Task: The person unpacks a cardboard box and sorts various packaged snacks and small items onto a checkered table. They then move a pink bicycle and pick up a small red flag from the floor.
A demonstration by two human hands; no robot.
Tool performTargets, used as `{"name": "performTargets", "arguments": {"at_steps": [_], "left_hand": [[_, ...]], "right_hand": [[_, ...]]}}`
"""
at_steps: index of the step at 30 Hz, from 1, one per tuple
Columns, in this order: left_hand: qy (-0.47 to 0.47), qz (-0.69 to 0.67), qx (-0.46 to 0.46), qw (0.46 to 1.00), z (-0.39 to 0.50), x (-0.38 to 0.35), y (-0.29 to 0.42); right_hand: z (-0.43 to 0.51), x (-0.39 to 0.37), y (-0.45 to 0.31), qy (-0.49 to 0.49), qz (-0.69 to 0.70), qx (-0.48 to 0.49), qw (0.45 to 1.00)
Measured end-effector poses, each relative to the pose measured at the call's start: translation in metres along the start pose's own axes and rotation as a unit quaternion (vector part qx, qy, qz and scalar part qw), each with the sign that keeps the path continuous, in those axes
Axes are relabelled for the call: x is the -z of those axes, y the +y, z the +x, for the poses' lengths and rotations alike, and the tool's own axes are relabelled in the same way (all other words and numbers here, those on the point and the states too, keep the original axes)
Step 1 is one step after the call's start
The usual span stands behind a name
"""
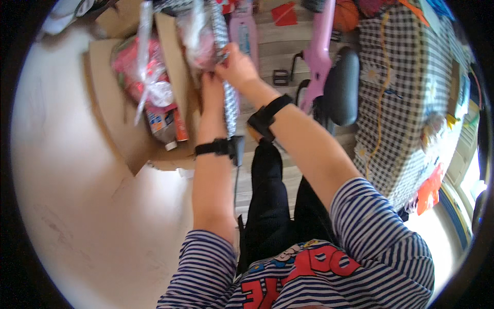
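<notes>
A pink item in clear plastic wrapping [201,48] lies at the top centre, beside an open cardboard box [170,42]. My right hand [237,65] pinches the wrapping's right edge with bent fingers. Just below and to the left, my left hand [212,87] has its fingertips curled at the lower edge of the same wrapping, close against the right fingers. Blur hides the exact fingertip contact. Under both hands runs a black-and-white checked cloth edge [230,112]. In the box sit a red plastic-wrapped bundle [148,73] and a bottle with a white cap [164,125].
A pink bicycle frame [318,58] with a black saddle [342,87] stands to the right on the wood-look floor [270,42]. Beyond it is a surface under a checked cloth [393,100]. An orange ball [345,17] lies at the top. A white wall [77,193] borders the left.
</notes>
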State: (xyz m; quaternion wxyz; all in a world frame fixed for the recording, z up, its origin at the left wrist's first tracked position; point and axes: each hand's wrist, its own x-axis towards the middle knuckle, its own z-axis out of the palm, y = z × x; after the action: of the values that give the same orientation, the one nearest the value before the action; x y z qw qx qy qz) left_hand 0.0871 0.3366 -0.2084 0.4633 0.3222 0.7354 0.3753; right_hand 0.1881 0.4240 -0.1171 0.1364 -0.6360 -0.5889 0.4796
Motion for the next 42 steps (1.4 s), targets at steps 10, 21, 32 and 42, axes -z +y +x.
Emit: {"name": "performTargets", "arguments": {"at_steps": [10, 21, 32, 42], "left_hand": [[-0.09, 0.072, 0.02, 0.993, -0.15, 0.053, 0.007], [-0.211, 0.34, -0.006, 0.917, -0.353, -0.047, 0.087], [-0.169, 0.316, -0.034, 0.933, -0.413, -0.12, 0.102], [-0.048, 0.368, -0.07, 0.926, -0.374, -0.063, 0.129]], "right_hand": [[-0.189, 0.161, 0.033, 0.142, 0.108, 0.166, 0.97], [-0.297, 0.611, 0.362, 0.654, -0.318, -0.211, 0.654], [-0.309, 0.76, 0.482, 0.347, -0.2, -0.344, 0.849], [-0.411, 0.713, 0.296, 0.354, 0.374, -0.199, 0.834]]}}
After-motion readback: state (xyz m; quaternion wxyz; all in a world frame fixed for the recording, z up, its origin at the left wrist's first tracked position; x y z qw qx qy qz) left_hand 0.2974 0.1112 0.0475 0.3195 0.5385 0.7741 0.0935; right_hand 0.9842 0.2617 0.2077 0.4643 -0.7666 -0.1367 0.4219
